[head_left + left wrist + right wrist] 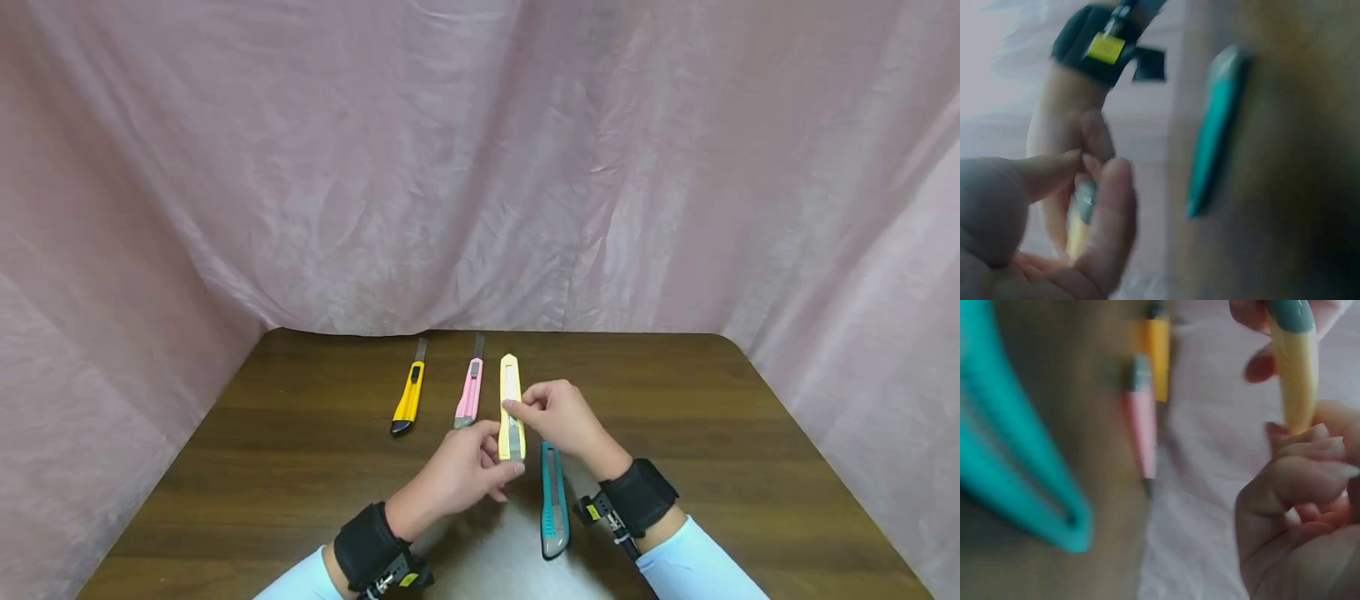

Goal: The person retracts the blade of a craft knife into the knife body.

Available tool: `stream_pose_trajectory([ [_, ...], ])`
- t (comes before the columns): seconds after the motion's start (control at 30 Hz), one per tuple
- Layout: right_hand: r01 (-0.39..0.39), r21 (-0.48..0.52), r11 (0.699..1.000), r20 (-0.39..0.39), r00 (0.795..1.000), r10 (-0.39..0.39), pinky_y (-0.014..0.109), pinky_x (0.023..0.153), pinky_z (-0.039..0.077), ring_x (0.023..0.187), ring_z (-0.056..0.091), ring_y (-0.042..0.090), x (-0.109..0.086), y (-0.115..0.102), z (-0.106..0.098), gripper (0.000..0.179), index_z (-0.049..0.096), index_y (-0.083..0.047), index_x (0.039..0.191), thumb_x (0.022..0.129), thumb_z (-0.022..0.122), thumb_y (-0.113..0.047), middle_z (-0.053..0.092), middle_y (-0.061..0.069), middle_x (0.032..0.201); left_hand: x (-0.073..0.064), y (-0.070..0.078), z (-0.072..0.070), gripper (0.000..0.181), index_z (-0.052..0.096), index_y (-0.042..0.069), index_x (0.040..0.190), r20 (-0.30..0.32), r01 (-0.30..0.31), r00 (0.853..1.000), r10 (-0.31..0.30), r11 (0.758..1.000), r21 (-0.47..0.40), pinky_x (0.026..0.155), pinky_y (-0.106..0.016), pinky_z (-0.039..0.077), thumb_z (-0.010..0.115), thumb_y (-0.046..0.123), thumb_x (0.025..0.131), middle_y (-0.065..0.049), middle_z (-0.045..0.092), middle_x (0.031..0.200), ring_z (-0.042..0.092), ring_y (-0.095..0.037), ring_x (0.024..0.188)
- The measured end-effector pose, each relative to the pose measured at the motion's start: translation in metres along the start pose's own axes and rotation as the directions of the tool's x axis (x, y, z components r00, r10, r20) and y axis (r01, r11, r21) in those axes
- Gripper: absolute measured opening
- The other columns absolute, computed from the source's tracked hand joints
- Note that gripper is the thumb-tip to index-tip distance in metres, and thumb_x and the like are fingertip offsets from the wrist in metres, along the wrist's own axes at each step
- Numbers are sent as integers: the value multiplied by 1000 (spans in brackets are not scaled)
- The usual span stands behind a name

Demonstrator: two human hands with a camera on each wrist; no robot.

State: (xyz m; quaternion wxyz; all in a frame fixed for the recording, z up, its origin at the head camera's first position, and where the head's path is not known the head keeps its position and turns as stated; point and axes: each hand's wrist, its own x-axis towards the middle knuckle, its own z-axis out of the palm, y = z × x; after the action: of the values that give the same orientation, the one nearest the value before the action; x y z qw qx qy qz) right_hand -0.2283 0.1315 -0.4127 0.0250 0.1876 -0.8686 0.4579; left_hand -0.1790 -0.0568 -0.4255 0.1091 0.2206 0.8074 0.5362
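A pale yellow box cutter (pixel 511 383) with a grey end is held up, tip pointing away, and no blade shows beyond its tip. My right hand (pixel 564 417) pinches its right side, thumb across the front of the handle. Around the grey end curls my left hand (pixel 465 471), thumb at the bottom and fingers partly hidden behind the cutter. In the right wrist view the pale yellow cutter (pixel 1296 375) spans both hands. A teal box cutter (pixel 554 500) lies on the table just below my right hand.
Beyond my left hand lie a pink box cutter (pixel 469 392) and a yellow and black box cutter (pixel 409 396), both with blades out and pointing away. The brown wooden table (pixel 660 375) ends at a hanging pink curtain (pixel 480 167).
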Motion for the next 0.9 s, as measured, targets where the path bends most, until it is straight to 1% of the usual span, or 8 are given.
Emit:
stream_pose_trajectory([
  [0.1,-48,-159,986,110,992,66,20,36,21,39,29,7,-7,4,11,38,62,-15,61,88,67,-41,33,-9,46,-9,-8,10,56,46,-2,118,64,77,994,-87,987,144,41,-28,53,79,16,77,2,59,62,60,-14,46],
  [0.2,-116,-244,963,180,970,162,19,34,20,36,30,6,-15,5,21,47,54,-13,51,87,67,-41,31,-11,43,-16,-13,15,49,49,0,112,101,95,986,-129,955,282,35,-22,48,80,15,77,4,56,52,57,-10,40],
  [0.3,-137,-327,935,207,955,213,18,33,18,34,28,6,-19,2,29,51,48,-14,47,86,68,-41,27,-12,41,-21,-14,18,37,52,2,103,127,108,979,-157,939,327,33,-20,46,78,11,78,3,55,51,54,-9,37],
  [0.37,-130,-389,912,219,948,229,18,33,19,34,28,6,-20,0,33,49,49,-15,49,85,68,-41,27,-11,41,-23,-14,20,31,53,5,96,144,120,974,-175,936,330,34,-20,47,77,10,78,3,55,53,54,-8,37],
  [0.53,-103,-526,844,257,927,273,21,36,34,39,42,9,-21,-9,39,40,55,-14,57,83,69,-41,43,-6,48,-27,-14,28,25,53,9,83,163,116,968,-190,917,381,35,-18,46,77,11,78,5,53,54,52,-4,36],
  [0.63,-79,-585,807,264,922,282,23,40,41,45,47,10,-22,-12,40,39,55,-14,60,83,69,-43,49,-3,54,-29,-13,31,26,52,9,81,171,100,968,-185,905,414,33,-17,45,78,12,78,5,52,52,51,-3,34],
  [0.73,-54,-626,778,266,923,278,24,43,44,48,48,11,-23,-13,39,40,55,-14,61,82,69,-45,50,-2,57,-30,-12,34,27,52,7,84,176,90,968,-179,902,423,32,-17,45,78,11,77,4,52,55,50,-4,34],
  [0.9,-14,-655,756,291,918,269,24,42,43,47,47,11,-24,-12,37,41,55,-16,56,82,69,-45,49,-3,55,-31,-11,39,26,55,8,85,183,53,968,-170,857,512,30,-15,42,78,15,77,6,48,59,48,-1,33],
])
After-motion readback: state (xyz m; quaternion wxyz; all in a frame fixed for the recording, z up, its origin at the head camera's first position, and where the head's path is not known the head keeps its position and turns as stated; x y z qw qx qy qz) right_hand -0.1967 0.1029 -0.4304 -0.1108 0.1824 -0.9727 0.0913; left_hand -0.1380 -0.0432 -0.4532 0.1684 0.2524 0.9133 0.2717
